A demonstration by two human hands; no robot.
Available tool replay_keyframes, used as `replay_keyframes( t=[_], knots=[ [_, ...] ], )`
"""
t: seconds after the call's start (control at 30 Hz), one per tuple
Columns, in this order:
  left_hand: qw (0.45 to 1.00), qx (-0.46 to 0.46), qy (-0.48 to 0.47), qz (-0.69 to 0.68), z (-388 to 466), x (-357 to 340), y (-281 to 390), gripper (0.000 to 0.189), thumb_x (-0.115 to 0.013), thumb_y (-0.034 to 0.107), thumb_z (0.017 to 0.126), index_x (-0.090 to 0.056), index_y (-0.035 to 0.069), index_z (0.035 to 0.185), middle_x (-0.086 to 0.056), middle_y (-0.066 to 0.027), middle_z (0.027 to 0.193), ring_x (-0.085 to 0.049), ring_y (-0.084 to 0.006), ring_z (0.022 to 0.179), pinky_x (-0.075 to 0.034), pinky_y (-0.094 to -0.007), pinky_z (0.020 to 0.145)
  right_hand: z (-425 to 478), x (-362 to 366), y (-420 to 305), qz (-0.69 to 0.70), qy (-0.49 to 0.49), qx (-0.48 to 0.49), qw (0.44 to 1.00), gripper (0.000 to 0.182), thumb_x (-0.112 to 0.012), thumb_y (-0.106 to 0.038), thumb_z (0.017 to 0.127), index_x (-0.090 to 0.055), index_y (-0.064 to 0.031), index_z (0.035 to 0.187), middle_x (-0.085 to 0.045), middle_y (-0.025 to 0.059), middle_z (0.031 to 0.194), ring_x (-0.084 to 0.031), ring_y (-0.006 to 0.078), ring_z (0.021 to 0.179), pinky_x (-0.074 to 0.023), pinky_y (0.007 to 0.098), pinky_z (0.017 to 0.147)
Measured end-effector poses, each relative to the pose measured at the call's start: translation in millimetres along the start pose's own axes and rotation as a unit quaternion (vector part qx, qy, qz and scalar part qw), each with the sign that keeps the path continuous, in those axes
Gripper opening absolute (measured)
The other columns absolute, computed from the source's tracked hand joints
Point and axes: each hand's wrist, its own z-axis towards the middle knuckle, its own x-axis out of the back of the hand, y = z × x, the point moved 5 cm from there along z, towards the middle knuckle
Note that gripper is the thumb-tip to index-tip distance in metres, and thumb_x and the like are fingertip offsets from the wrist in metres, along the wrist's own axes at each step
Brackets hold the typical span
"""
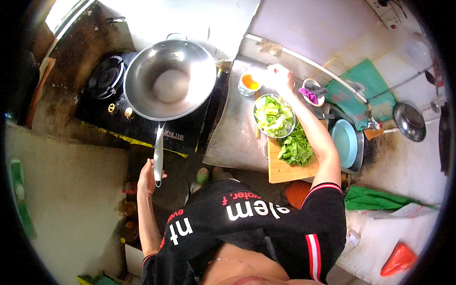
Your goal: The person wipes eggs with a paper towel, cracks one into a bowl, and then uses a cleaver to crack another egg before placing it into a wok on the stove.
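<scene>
My left hand (145,178) is at the long metal handle of a large steel wok (171,85). The handle crosses in front of the fingers, and fingertips show on its far side; how firmly they hold it is unclear. The wok sits on a black gas stove and looks empty. My right hand (283,80) reaches over the metal counter, beside a patterned cup (246,85) of orange-yellow liquid. Glare hides what its fingers hold or touch. Below it stands a bowl of cut leafy vegetable (274,115). More chopped greens (295,146) lie on a wooden cutting board (278,172).
A second burner (106,76) is left of the wok. Right of my right hand is a small bowl (317,101) with purple and dark items. A light-blue basin (343,142) stands in the sink. Part of a wooden stick (257,132) shows beside the vegetable bowl.
</scene>
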Motion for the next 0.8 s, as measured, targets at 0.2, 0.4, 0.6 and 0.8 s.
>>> replay_keyframes(
  t=[0.2,0.4,0.6,0.8],
  knots=[
    [0.989,0.042,0.126,0.062,-40,37,-16,0.031,-0.052,0.034,0.097,-0.054,0.004,0.100,-0.058,-0.0043,0.076,-0.060,-0.0139,0.062,-0.058,-0.0345,0.059,-46,-57,-12,-0.208,-0.131,0.412,0.877,0.015,-0.063,-0.015,0.080,-0.065,-0.0061,0.092,-0.062,0.0136,0.075,-0.062,0.0287,0.070,-0.0499,0.0395,0.063],
    [0.951,0.053,0.189,0.237,-28,51,28,0.029,-0.055,0.030,0.096,-0.051,0.001,0.099,-0.056,-0.0032,0.070,-0.058,-0.0119,0.056,-0.054,-0.0298,0.053,-61,-76,-13,-0.259,-0.188,0.404,0.857,0.019,-0.061,-0.008,0.068,-0.060,-0.0056,0.087,-0.060,0.0135,0.084,-0.061,0.0313,0.080,-0.0508,0.0401,0.064],
    [0.854,-0.114,0.183,0.474,58,73,110,0.027,-0.066,0.022,0.084,-0.054,-0.002,0.090,-0.061,-0.0102,0.070,-0.062,-0.0187,0.058,-0.048,-0.0315,0.049,-76,-6,-107,-0.168,-0.194,0.205,0.944,0.025,-0.070,-0.018,0.078,-0.064,-0.0027,0.097,-0.063,0.0111,0.073,-0.063,0.0265,0.067,-0.0505,0.0371,0.062],
    [0.545,-0.310,0.131,0.768,145,46,176,0.049,-0.075,0.023,0.076,-0.049,0.007,0.115,-0.052,-0.0164,0.108,-0.052,-0.0369,0.104,-0.048,-0.0447,0.085,-202,4,-136,0.278,-0.171,-0.246,0.912,0.020,-0.065,-0.013,0.087,-0.065,-0.0007,0.102,-0.063,0.0034,0.074,-0.058,0.0079,0.061,-0.0460,0.0207,0.051]
  ],
)
